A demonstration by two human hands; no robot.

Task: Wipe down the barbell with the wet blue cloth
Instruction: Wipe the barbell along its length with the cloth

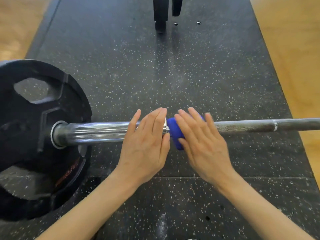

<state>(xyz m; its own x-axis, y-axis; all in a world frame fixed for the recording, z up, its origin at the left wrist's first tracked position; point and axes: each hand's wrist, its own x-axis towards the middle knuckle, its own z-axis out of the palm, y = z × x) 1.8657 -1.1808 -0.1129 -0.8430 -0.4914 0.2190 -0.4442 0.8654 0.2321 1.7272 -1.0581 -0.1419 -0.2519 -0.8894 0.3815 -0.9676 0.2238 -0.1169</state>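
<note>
Barbell (242,126) lying nine-to-three across the rubber floor (190,66), blue cloth (174,134) wrapped mid-bar. Right hand (204,146) flat on cloth, fingers straight; left hand (147,144) flat on sleeve (95,132), gripping nothing.

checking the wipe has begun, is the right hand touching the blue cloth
Touching. The head view shows the right hand laid flat over the cloth, its thumb against the blue fabric wrapped on the bar.

cloth (174,134): deep blue, plain
barbell (97,132): shiny chrome sleeve, duller grey shaft
weight plate (34,135): black, with orange lettering
mat (190,75): black, flecked with white
floor (294,40): honey-coloured wood
</note>
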